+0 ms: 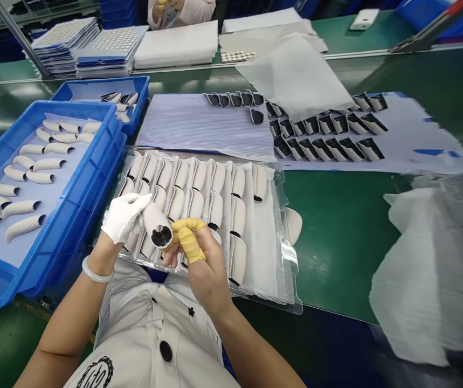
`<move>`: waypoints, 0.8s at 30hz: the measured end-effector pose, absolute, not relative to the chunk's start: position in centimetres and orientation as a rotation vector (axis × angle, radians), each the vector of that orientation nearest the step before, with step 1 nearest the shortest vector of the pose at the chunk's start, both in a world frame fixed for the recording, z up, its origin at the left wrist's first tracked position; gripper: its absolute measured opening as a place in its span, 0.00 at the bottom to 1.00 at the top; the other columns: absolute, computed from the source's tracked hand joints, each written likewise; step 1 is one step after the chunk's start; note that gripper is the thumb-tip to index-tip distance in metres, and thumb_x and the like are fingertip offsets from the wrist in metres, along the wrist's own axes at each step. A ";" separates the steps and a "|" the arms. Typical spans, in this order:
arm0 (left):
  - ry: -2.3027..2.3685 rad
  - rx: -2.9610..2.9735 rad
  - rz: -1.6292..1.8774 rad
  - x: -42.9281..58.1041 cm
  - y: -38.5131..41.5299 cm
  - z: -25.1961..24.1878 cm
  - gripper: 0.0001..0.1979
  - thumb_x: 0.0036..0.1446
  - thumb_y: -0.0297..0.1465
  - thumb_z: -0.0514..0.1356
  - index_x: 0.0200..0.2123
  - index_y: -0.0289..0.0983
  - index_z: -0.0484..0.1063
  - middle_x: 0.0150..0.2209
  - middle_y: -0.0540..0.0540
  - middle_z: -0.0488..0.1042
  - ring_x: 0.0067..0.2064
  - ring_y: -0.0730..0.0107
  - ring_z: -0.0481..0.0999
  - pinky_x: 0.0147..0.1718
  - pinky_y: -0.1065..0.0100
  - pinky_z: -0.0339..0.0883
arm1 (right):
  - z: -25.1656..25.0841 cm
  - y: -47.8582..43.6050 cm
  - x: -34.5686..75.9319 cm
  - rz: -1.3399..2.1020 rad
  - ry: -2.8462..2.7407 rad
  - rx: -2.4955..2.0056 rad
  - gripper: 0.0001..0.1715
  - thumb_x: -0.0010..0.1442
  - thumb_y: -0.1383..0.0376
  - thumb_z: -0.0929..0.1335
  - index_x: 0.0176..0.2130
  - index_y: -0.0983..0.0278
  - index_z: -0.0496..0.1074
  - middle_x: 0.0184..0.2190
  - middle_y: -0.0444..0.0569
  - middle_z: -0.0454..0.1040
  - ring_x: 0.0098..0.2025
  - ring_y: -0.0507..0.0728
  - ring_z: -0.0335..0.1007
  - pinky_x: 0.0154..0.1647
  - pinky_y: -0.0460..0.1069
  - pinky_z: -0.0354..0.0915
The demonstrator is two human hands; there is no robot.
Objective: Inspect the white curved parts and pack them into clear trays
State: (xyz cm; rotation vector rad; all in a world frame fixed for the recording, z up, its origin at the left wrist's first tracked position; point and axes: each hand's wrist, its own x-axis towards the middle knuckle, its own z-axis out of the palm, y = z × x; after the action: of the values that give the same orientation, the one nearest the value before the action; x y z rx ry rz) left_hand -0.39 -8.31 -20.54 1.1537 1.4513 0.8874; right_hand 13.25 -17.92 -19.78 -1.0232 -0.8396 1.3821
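My left hand (124, 218), in a white glove, and my right hand (199, 258), with yellow finger cots, both grip a white curved shell (154, 218) with a black-lined open end. It is held just above a clear plastic tray (285, 253) packed with rows of similar ribbed white shells. To the left, a blue crate (73, 108) holds several shells lying on a pale liner.
A second blue crate (134, 91) stands behind the first. Black-lined shells lie on a striped sheet (202, 124) on the green belt (336, 242). Loose plastic film (429, 269) lies to the right. Beyond, a co-worker's hands (164, 8) work near stacked trays (65, 46).
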 end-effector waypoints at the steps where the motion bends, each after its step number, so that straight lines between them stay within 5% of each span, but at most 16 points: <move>1: 1.466 1.158 0.875 0.0 -8.2 -20.5 0.17 0.45 0.42 0.65 0.19 0.36 0.67 0.12 0.55 0.62 0.13 0.79 0.58 0.11 0.74 0.48 | -19.9 -17.8 13.4 1.380 -0.825 -1.049 0.15 0.63 0.52 0.63 0.36 0.62 0.64 0.23 0.41 0.69 0.21 0.49 0.66 0.23 0.46 0.62; 6: 1.622 1.338 0.924 2.5 -8.1 -20.4 0.13 0.48 0.40 0.64 0.25 0.35 0.71 0.15 0.55 0.65 0.15 0.79 0.60 0.13 0.74 0.53 | -21.8 -17.4 14.9 1.306 -0.797 -1.297 0.21 0.52 0.51 0.70 0.32 0.60 0.59 0.23 0.39 0.64 0.22 0.50 0.62 0.21 0.46 0.60; 12: 1.397 1.889 0.803 6.7 -7.1 -20.9 0.11 0.52 0.38 0.61 0.32 0.37 0.75 0.28 0.49 0.75 0.29 0.70 0.73 0.32 0.69 0.67 | -24.7 -18.6 19.1 0.938 -0.841 -1.618 0.16 0.52 0.55 0.69 0.35 0.61 0.61 0.24 0.40 0.66 0.25 0.53 0.63 0.27 0.49 0.62; 24: 0.773 2.331 0.494 21.8 -2.1 -24.7 0.13 0.53 0.32 0.62 0.17 0.35 0.73 0.25 0.47 0.64 0.36 0.62 0.67 0.41 0.59 0.61 | -28.0 -21.3 27.2 0.186 -1.057 -1.978 0.16 0.64 0.58 0.61 0.47 0.65 0.67 0.38 0.55 0.74 0.33 0.57 0.70 0.34 0.53 0.68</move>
State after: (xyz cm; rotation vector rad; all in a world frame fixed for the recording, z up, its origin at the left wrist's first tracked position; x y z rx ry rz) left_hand 21.75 -2.09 -24.70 2.3314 0.7734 0.4941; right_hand 27.18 -21.32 -28.02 -1.9782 -1.0571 0.1857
